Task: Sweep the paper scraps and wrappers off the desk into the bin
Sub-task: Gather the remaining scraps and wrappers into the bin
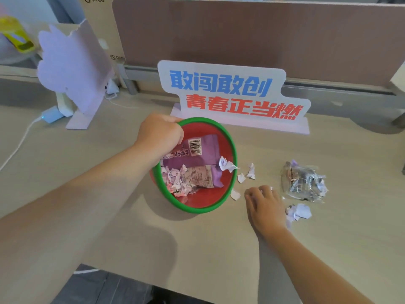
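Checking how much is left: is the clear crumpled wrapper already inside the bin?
No, the clear wrapper lies on the desk, right of the bin.

I read these texts. Sign (232,95) standing on the bench: top line in blue, 敢闯敢创; bottom line in red, 青春正当燃. Box (98,23) behind the divider: "PICO" with a round logo at the top, and the logo again lower down, partly hidden. Purple wrapper (201,150) in the bin: barcode and small print, illegible to me.
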The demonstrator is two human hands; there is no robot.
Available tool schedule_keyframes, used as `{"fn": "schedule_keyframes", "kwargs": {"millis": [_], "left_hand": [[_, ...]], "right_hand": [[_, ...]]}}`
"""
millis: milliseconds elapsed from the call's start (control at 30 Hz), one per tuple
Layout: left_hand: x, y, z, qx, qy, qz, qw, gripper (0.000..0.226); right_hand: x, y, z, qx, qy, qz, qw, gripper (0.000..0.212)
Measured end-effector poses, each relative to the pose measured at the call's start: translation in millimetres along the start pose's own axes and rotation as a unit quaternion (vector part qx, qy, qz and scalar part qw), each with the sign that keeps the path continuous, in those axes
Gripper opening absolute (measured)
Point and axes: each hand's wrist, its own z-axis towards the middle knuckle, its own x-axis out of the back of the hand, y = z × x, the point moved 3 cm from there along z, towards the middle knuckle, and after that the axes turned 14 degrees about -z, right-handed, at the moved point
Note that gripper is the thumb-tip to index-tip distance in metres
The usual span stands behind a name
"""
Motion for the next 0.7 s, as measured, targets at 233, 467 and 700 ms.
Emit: {"fn": "schedule_keyframes", "kwargs": {"millis": [233,467,700], "left_hand": [[-7,1,0,0.014,0.025,-0.002,1.000,0.037],[-12,3,3,0.011,0.008,0.019,1.000,0.045],[-13,12,2,0.000,-0.020,0.045,0.999,0.058]], "right_hand": [[6,9,18,0.034,-0.049,-0.018,0.998,0.023],[78,-3,53,-0.207,-0.100,0.263,0.937,0.016],[153,-98,64,-0.134,-0.122,0.489,0.854,0.024]]}}
